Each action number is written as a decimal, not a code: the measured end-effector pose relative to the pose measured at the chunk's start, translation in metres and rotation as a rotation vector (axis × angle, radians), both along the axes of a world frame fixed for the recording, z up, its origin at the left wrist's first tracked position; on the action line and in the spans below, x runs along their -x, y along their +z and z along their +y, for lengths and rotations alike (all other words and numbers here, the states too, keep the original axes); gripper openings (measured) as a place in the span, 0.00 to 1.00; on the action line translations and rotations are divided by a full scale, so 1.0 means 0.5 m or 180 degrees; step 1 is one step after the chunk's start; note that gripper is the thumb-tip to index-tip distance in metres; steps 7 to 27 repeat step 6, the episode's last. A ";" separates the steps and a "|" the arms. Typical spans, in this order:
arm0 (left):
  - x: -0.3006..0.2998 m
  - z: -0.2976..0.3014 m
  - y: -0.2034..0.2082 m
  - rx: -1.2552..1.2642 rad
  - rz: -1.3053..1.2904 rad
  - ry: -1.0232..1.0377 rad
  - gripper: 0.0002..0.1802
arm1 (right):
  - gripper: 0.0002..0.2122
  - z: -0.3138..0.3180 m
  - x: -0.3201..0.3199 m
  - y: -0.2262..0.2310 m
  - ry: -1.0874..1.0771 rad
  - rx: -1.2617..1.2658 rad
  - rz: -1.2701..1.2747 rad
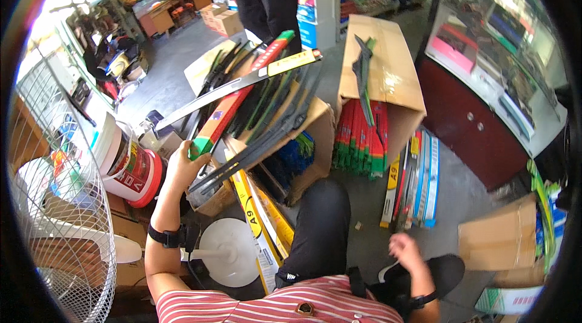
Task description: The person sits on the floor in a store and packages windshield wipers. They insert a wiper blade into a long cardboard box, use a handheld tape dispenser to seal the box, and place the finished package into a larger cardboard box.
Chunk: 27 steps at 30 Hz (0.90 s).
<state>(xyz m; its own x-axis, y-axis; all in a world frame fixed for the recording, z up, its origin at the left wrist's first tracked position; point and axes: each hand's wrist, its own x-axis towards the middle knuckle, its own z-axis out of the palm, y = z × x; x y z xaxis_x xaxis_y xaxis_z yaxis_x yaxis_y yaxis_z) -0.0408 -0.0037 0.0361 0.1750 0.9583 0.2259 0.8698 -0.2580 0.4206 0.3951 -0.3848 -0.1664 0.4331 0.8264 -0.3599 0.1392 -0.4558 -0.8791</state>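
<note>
My left hand (183, 168) is closed around the green lower end of a long red and green wiper blade package (221, 118). The package slants up to the right over a heap of loose black wiper blades (276, 101) on an open carton. Across it lies a long pale strip-like package (224, 94) with a yellow end. My right hand (406, 251) is beside my right knee, fingers loosely bent and apart, with nothing visible in it. Nearest to it on the floor are several long blue, white and yellow packages (429, 171).
A carton (388, 68) of red and green packages has a black blade on top. Left are a wire fan (66, 201) and a white bucket (124, 159). A glass cabinet (467, 117) stands right, a cardboard box (497, 235) below it. Another person (267, 1) stands ahead.
</note>
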 end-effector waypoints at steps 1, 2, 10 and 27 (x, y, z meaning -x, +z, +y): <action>-0.003 -0.007 -0.007 -0.0238 0.0240 -0.0153 0.33 | 0.08 0.001 -0.026 0.076 0.0086 -0.0476 -0.0329; -0.005 -0.013 -0.013 -0.0211 0.0434 -0.0191 0.34 | 0.08 0.006 -0.035 0.172 -0.0153 -0.0795 -0.0619; 0.029 -0.036 -0.027 -0.0256 0.0813 -0.0255 0.32 | 0.07 -0.061 -0.040 0.494 -0.0303 -0.2077 -0.1793; 0.029 -0.036 -0.027 -0.0256 0.0813 -0.0255 0.32 | 0.07 -0.061 -0.040 0.494 -0.0303 -0.2077 -0.1793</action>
